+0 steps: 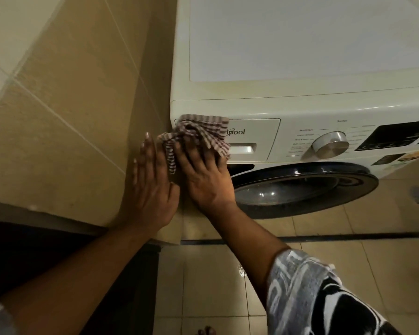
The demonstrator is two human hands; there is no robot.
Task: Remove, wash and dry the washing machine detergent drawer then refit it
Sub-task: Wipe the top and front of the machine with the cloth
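The detergent drawer (pixel 254 141) sits flush in the top left of the white washing machine (pixel 300 97), its recessed handle showing. A brown-and-white checked cloth (pixel 198 134) lies bunched over the drawer's left part. My right hand (pixel 203 175) presses the cloth against the drawer front with spread fingers. My left hand (pixel 153 184) lies flat with straight fingers beside the machine's left corner, next to the cloth's hanging end; whether it touches the cloth I cannot tell.
A tiled wall (pixel 70 117) stands close on the left of the machine. The dark round door (pixel 300 187) bulges below the drawer. A silver dial (pixel 330 145) and a display (pixel 397 136) lie to the right. Tiled floor (pixel 215 286) spreads below.
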